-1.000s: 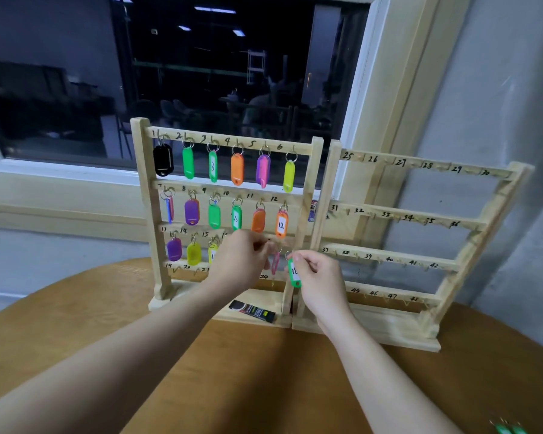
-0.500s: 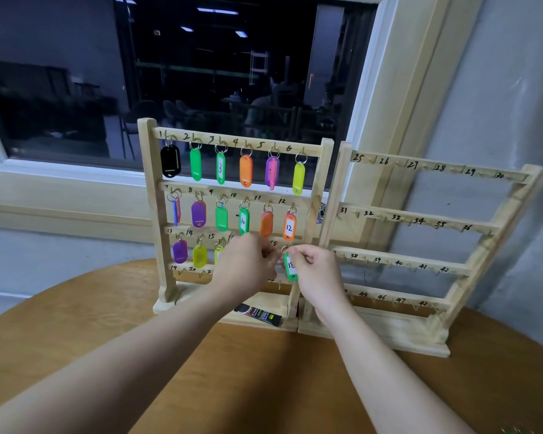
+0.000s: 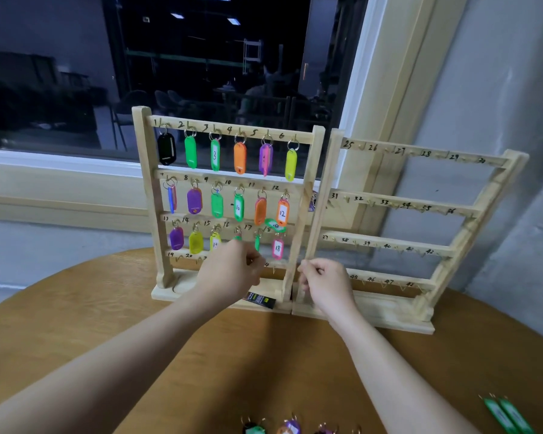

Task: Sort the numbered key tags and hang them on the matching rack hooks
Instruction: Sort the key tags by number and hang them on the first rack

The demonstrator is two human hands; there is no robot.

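The left wooden rack (image 3: 306, 195) carries coloured key tags on its top three rows. On the third row a pink tag marked 18 (image 3: 277, 248) hangs, and a green tag (image 3: 275, 224) is swung up sideways just above it, blurred. A thin green tag (image 3: 257, 242) hangs edge-on at hook 17. My left hand (image 3: 232, 272) sits just under that tag with its fingers curled and nothing visible in them. My right hand (image 3: 325, 283) is curled in front of the gap between the racks and holds nothing. The right rack (image 3: 389, 241), numbered from 25, has bare hooks.
Several loose tags (image 3: 290, 427) lie at the near edge of the round wooden table (image 3: 107, 324), with two green tags (image 3: 508, 415) at the right. A small black packet (image 3: 261, 300) lies on the left rack's base. A dark window stands behind the racks.
My right hand has let go of the green tag, which now swings at the third row, and has dropped lower right. My left hand has come down off the hooks. The pink tag now hangs free.
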